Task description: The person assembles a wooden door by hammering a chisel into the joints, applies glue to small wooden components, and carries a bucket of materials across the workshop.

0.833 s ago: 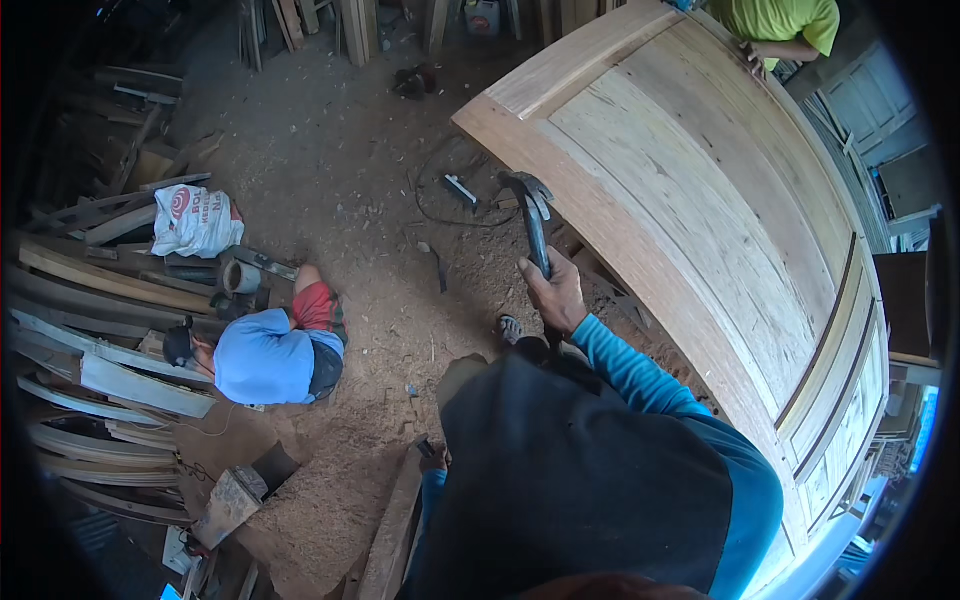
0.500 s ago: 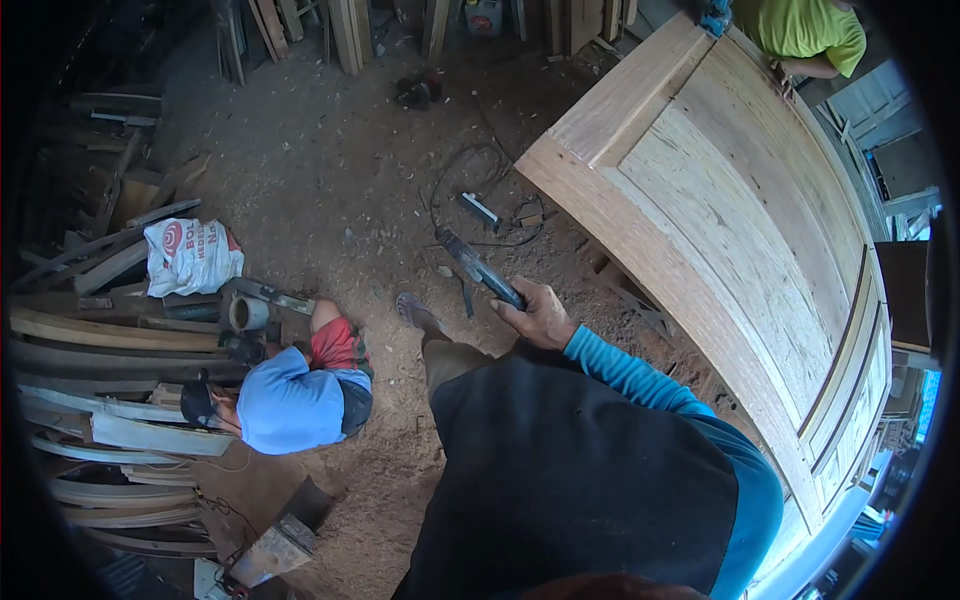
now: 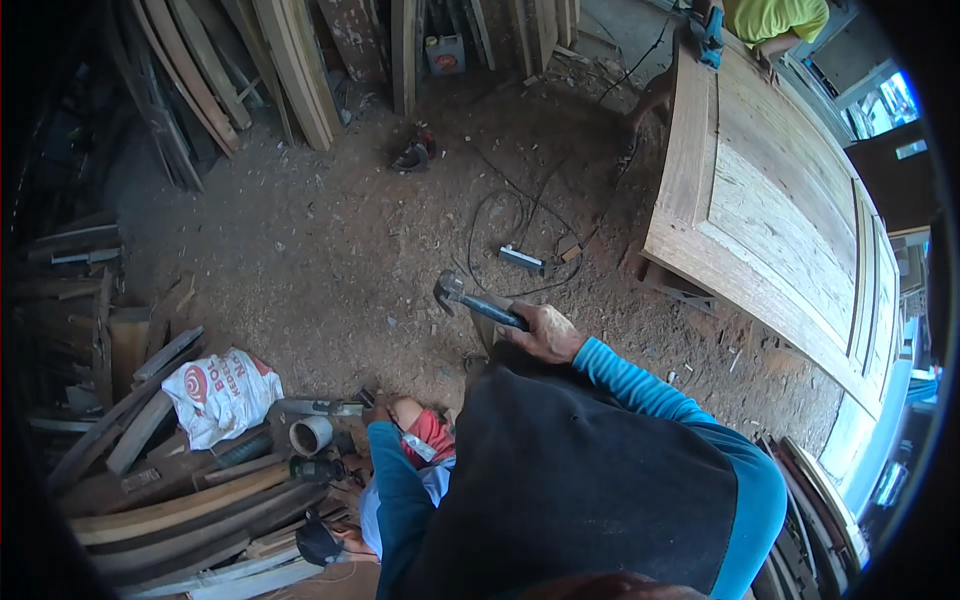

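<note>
My right hand [image 3: 548, 333] is wrapped round the dark grip of a claw hammer [image 3: 478, 302]. The hammer's metal head points to the left, held in the air above the dirt floor. My left arm, in a teal sleeve, reaches down at the lower left. My left hand [image 3: 378, 407] shows small beside the knee of a crouching co-worker [image 3: 430, 437], and its fingers are too unclear to read. Near it lies a long grey tool or bar [image 3: 322, 407], by a white pipe-like container [image 3: 311, 434].
A large panelled wooden door [image 3: 770, 215] lies raised at the right, with another person [image 3: 775, 20] in yellow and a blue power tool [image 3: 711, 38] at its far end. A cable and a hand plane-like tool [image 3: 522, 258] lie on the floor. Planks [image 3: 290, 70] lean at the back; a white sack [image 3: 222, 397] sits left.
My view has shifted left, and the door now stands farther right. The hammer has turned more level in my right hand. My left arm has come into view near the crouching co-worker.
</note>
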